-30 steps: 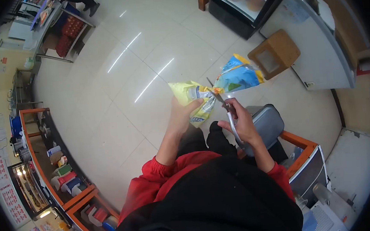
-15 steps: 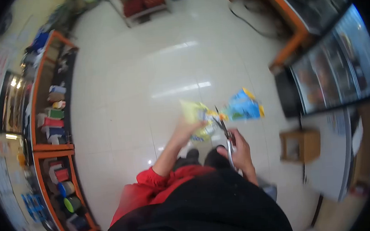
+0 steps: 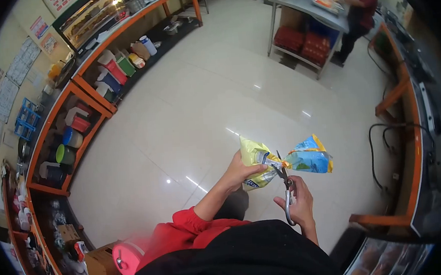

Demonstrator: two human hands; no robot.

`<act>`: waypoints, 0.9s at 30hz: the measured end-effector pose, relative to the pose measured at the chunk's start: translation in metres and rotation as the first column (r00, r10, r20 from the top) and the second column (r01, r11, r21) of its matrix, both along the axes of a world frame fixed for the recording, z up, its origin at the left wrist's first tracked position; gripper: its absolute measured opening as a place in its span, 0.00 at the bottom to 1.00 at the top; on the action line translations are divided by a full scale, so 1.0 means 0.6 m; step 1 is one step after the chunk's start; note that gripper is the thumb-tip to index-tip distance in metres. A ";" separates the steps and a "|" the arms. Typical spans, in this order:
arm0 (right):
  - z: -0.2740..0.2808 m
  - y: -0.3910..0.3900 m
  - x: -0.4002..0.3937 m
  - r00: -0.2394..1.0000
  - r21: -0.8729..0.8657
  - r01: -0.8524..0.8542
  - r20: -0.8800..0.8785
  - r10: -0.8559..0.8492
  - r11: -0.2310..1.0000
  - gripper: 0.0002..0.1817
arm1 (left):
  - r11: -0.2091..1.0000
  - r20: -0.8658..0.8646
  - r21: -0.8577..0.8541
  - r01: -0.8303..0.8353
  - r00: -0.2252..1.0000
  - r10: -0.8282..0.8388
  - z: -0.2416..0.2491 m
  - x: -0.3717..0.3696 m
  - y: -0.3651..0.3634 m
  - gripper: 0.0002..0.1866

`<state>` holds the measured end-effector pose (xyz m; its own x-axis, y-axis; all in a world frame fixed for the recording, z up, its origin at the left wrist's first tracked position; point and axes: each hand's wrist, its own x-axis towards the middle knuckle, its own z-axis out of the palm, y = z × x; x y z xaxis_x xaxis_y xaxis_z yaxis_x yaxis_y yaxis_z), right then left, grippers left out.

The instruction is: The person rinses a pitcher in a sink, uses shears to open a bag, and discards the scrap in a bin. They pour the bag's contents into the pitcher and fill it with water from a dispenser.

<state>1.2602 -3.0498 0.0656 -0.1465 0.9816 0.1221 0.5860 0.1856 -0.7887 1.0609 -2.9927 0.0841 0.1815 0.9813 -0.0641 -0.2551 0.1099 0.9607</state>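
Observation:
My left hand (image 3: 237,174) is closed around the yellow-green body of a printed plastic bag (image 3: 252,148). The bag's neck is twisted narrow, and its blue and yellow top end (image 3: 311,156) fans out to the right. In my right hand (image 3: 302,203) is a pair of scissors (image 3: 288,203) with dark blades and pale handles. Those blades are parted and point up at the narrow neck, overlapping it in this view. Both hands are held in front of my body, above the tiled floor.
Orange-framed shelves (image 3: 79,86) with boxes and tubs run along the left. A steel table (image 3: 306,10) stands at the back, where a person (image 3: 364,5) in a dark red top works over a tray. An orange-edged counter (image 3: 418,164) and a black cable (image 3: 371,152) are on the right.
My view has swung round, bringing the back table and the person into sight. The bag stays in my left hand and the scissors in my right, still at the bag's neck.

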 end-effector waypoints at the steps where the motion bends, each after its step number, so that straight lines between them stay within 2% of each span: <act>1: 0.000 0.009 -0.001 0.999 0.053 -0.014 -0.031 0.016 0.999 0.32 | 1.000 -0.005 0.005 -0.025 1.000 0.025 0.007 -0.003 0.001 0.24; 4: 0.005 0.020 -0.005 0.999 0.122 -0.007 -0.049 0.013 0.992 0.32 | 0.999 -0.056 0.032 -0.027 0.998 0.029 0.003 -0.008 0.007 0.23; 6: 0.042 0.047 -0.007 0.999 0.084 -0.021 0.034 0.018 0.996 0.32 | 0.994 -0.103 0.107 0.001 0.995 0.010 0.036 -0.029 0.038 0.23; 7: 0.060 0.061 -0.008 0.999 0.065 -0.019 0.043 0.016 0.998 0.32 | 0.996 -0.172 0.087 0.008 0.985 0.007 0.054 -0.032 0.053 0.24; 10: 0.124 0.178 -0.016 0.991 -0.039 -0.069 0.113 0.073 0.997 0.35 | 0.994 -0.202 0.110 -0.015 0.979 0.037 0.108 -0.043 0.169 0.24; 12: 0.158 0.235 -0.043 0.982 -0.085 -0.077 0.166 0.090 0.993 0.36 | 0.989 -0.192 0.145 -0.039 0.979 0.067 0.115 -0.069 0.231 0.24; 13: 0.161 0.301 -0.043 0.990 -0.070 -0.104 0.089 0.110 0.992 0.37 | 0.987 -0.195 0.152 -0.055 0.977 0.084 0.118 -0.067 0.296 0.24; 16: 0.163 0.462 -0.040 0.985 0.071 -0.123 0.130 0.113 0.990 0.39 | 0.998 -0.092 0.058 -0.025 0.995 0.031 0.142 -0.075 0.441 0.24; 17: 0.182 0.517 -0.040 0.974 0.069 -0.154 0.179 0.139 0.986 0.39 | 0.998 -0.021 0.028 -0.053 0.998 0.053 0.150 -0.074 0.485 0.23; 21: 0.261 0.710 -0.069 0.946 0.053 -0.317 0.085 0.312 0.947 0.37 | 0.974 0.168 -0.086 -0.211 0.960 0.223 0.212 -0.093 0.626 0.23; 24: 0.280 0.854 -0.109 0.899 0.013 -0.436 -0.035 0.436 0.900 0.35 | 0.945 0.172 -0.074 -0.317 0.930 0.326 0.249 -0.124 0.732 0.23; 25: 0.280 0.897 -0.128 0.887 0.066 -0.440 -0.122 0.445 0.896 0.31 | 0.931 0.171 -0.054 -0.362 0.915 0.365 0.254 -0.135 0.764 0.22; 27: 0.276 0.979 -0.155 0.867 -0.042 -0.479 -0.179 0.465 0.877 0.30 | 0.906 0.169 0.018 -0.423 0.894 0.414 0.260 -0.160 0.843 0.22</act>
